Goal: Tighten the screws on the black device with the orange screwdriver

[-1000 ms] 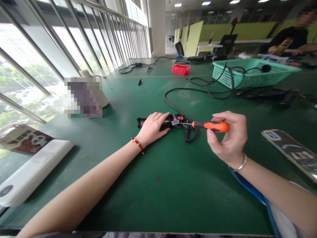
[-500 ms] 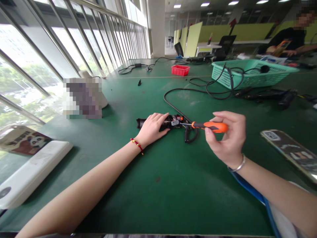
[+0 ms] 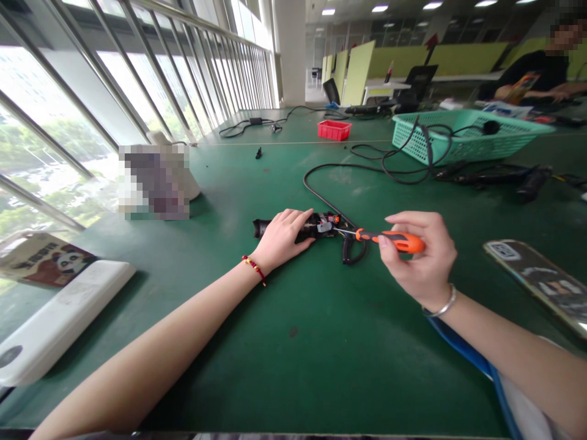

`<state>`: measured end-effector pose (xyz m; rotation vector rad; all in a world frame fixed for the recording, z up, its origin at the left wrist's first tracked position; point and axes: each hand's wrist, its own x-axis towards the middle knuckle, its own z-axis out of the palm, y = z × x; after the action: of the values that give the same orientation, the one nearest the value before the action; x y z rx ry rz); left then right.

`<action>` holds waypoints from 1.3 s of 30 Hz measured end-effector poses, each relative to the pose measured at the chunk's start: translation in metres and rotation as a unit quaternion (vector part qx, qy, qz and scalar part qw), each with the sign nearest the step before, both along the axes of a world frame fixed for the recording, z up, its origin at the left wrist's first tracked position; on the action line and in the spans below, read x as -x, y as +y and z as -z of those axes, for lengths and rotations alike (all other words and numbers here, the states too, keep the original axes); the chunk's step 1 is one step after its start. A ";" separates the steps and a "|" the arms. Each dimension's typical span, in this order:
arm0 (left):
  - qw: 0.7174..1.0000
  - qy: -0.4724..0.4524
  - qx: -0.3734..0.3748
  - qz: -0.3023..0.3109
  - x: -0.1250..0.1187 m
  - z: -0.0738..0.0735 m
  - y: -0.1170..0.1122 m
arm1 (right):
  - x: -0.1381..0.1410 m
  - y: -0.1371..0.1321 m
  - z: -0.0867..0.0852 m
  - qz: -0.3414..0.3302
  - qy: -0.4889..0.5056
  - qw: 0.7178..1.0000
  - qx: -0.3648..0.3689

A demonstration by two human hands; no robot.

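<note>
The left hand covers the middle of a black device, the tip of the orange screwdriver is too small to make out, pixelation obscures an upright object, and the frame's edges crop a phone and a long white block.

Screwdriver perhaps against black device

Screwdriver: one. Basket: one. Red bin: one. Carton: one. Bracelets: two. Wearer's hands: two.
</note>
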<state>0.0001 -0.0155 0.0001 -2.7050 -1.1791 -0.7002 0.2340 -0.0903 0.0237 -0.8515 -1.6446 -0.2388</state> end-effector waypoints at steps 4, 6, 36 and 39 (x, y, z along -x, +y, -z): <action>1.000 -0.001 0.001 0.001 0.000 0.000 0.000 | 0.001 -0.002 0.000 0.022 0.002 1.000 0.017; 1.000 -0.002 0.001 0.002 0.000 0.000 0.000 | 0.000 0.001 0.001 0.010 0.008 1.000 -0.009; 1.000 0.000 0.005 -0.002 0.000 0.000 0.000 | -0.002 0.008 0.007 -0.061 0.025 0.997 -0.030; 1.000 0.000 0.005 0.000 0.000 -0.001 0.000 | -0.002 0.007 0.006 -0.046 0.017 0.998 -0.028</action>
<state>0.0003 -0.0159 0.0007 -2.7132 -1.1867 -0.6960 0.2355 -0.0838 0.0178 -0.7310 -1.6331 -0.2038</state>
